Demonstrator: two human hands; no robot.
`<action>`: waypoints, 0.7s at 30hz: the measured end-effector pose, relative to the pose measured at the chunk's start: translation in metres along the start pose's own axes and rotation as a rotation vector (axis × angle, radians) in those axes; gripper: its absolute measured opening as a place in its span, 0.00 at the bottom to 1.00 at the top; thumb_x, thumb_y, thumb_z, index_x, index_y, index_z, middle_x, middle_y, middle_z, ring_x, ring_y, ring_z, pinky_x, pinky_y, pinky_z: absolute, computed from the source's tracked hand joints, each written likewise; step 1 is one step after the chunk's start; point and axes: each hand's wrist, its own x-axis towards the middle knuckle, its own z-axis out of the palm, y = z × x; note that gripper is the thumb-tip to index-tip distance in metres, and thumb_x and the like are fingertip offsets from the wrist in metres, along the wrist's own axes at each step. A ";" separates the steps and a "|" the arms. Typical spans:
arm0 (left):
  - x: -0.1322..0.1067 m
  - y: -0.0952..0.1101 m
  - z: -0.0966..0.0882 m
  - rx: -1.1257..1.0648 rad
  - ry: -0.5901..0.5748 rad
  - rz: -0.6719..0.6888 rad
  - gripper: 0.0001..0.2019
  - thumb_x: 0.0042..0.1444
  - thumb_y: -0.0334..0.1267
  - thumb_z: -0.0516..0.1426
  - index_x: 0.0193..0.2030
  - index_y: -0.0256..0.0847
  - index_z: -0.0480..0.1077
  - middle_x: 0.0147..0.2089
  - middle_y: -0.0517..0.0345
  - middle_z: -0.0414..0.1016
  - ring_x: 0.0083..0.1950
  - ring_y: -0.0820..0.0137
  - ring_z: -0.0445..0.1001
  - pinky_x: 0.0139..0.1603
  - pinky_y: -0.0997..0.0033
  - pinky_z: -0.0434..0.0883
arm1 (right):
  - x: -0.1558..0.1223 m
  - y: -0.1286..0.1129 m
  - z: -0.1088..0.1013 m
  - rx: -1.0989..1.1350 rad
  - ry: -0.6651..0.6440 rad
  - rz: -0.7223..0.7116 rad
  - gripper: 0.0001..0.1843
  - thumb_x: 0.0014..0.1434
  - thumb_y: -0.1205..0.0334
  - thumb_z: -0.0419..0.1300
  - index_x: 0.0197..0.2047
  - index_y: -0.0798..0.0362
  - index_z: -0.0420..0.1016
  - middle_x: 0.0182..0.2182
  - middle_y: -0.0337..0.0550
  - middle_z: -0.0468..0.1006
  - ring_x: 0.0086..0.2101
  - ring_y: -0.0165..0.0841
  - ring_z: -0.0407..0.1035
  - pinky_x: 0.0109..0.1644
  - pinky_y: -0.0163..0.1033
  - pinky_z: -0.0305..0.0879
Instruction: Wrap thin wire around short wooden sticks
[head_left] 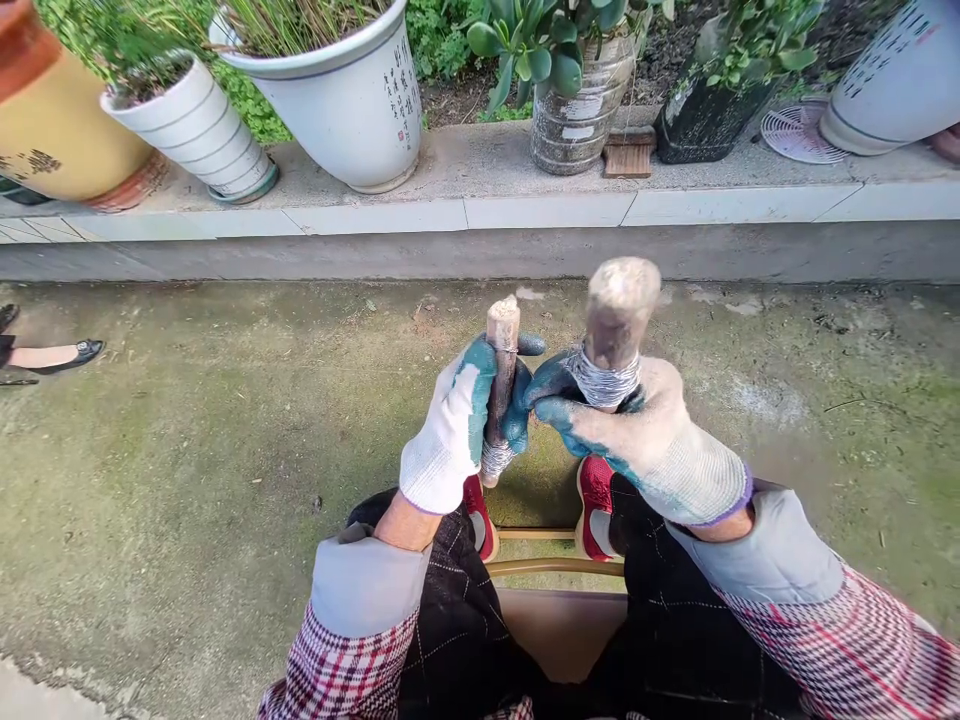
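My left hand [454, 425], in a white work glove with a blue-green coated palm, is closed around a thin wooden stick [501, 385]. That stick stands nearly upright, and silvery wire or string [496, 458] is wound about its lower end. A thicker wooden stick [621, 310] with a pale cut top is gripped in my right hand [637, 430], gloved alike. Several turns of the same grey strand [606, 378] wrap this stick just under its top. My hands are close together, fingertips nearly meeting; whether a strand runs between them I cannot make out.
A low ledge [465, 212] crosses ahead with potted plants, including a large white pot [345, 100], a plastic bottle planter [581, 110] and a small brush [628, 155]. Someone's foot in a black shoe [79, 355] shows at left. My red shoes [596, 495] rest on concrete [210, 480].
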 end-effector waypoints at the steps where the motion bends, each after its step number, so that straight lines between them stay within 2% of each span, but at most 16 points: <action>1: 0.000 -0.001 -0.001 0.016 0.016 -0.003 0.24 0.63 0.63 0.54 0.34 0.43 0.72 0.21 0.61 0.69 0.15 0.73 0.65 0.13 0.74 0.64 | 0.000 0.001 0.001 -0.023 0.009 -0.014 0.13 0.50 0.55 0.74 0.34 0.55 0.82 0.23 0.38 0.76 0.21 0.27 0.65 0.22 0.33 0.64; 3: 0.000 -0.005 -0.003 0.028 0.017 0.013 0.25 0.62 0.65 0.54 0.32 0.43 0.71 0.20 0.62 0.68 0.15 0.74 0.64 0.12 0.74 0.63 | 0.001 0.002 0.002 -0.044 0.027 -0.025 0.12 0.51 0.56 0.74 0.35 0.55 0.83 0.23 0.38 0.76 0.21 0.27 0.66 0.23 0.34 0.65; 5: 0.001 -0.009 -0.004 0.002 0.001 0.049 0.23 0.59 0.63 0.59 0.32 0.43 0.69 0.20 0.65 0.67 0.14 0.76 0.63 0.12 0.77 0.63 | 0.001 0.003 0.002 -0.039 0.044 -0.022 0.12 0.51 0.57 0.74 0.36 0.54 0.83 0.23 0.37 0.76 0.21 0.27 0.66 0.22 0.34 0.65; 7: 0.001 -0.012 -0.003 -0.035 -0.006 0.066 0.20 0.54 0.59 0.64 0.34 0.43 0.69 0.19 0.69 0.64 0.14 0.78 0.61 0.12 0.79 0.62 | 0.002 0.004 0.001 -0.026 0.050 -0.022 0.12 0.51 0.58 0.74 0.37 0.54 0.84 0.23 0.38 0.77 0.20 0.27 0.66 0.22 0.34 0.65; 9: 0.000 -0.012 -0.001 -0.050 -0.004 0.049 0.21 0.54 0.59 0.64 0.37 0.42 0.70 0.19 0.70 0.63 0.13 0.79 0.59 0.12 0.80 0.62 | 0.002 0.003 0.001 -0.020 0.042 -0.024 0.13 0.51 0.59 0.74 0.38 0.55 0.84 0.22 0.37 0.76 0.19 0.27 0.65 0.20 0.33 0.64; 12: -0.003 -0.011 0.003 -0.055 -0.029 0.006 0.24 0.58 0.62 0.60 0.44 0.41 0.72 0.21 0.67 0.67 0.13 0.78 0.60 0.12 0.78 0.62 | 0.003 -0.001 0.000 -0.018 0.102 -0.023 0.13 0.51 0.59 0.74 0.38 0.54 0.83 0.19 0.35 0.73 0.17 0.26 0.62 0.17 0.32 0.61; 15: -0.006 -0.007 0.006 -0.066 -0.100 -0.028 0.30 0.58 0.62 0.59 0.56 0.40 0.71 0.24 0.66 0.70 0.13 0.78 0.59 0.11 0.78 0.61 | 0.005 -0.007 0.001 -0.006 0.202 0.018 0.13 0.53 0.54 0.72 0.37 0.54 0.81 0.16 0.34 0.71 0.14 0.26 0.61 0.14 0.32 0.58; 18: -0.008 -0.004 0.008 -0.048 -0.146 -0.038 0.33 0.60 0.61 0.58 0.64 0.42 0.67 0.24 0.66 0.70 0.13 0.79 0.58 0.11 0.78 0.60 | 0.006 -0.010 -0.002 0.042 0.126 0.104 0.18 0.53 0.47 0.71 0.32 0.54 0.79 0.13 0.34 0.68 0.12 0.27 0.59 0.12 0.33 0.57; 21: -0.009 -0.003 0.007 0.011 -0.148 -0.025 0.32 0.61 0.61 0.57 0.64 0.42 0.68 0.26 0.63 0.71 0.13 0.78 0.60 0.11 0.77 0.60 | 0.007 -0.009 -0.007 0.136 -0.030 0.182 0.23 0.53 0.39 0.70 0.27 0.53 0.76 0.12 0.35 0.67 0.10 0.27 0.56 0.11 0.34 0.56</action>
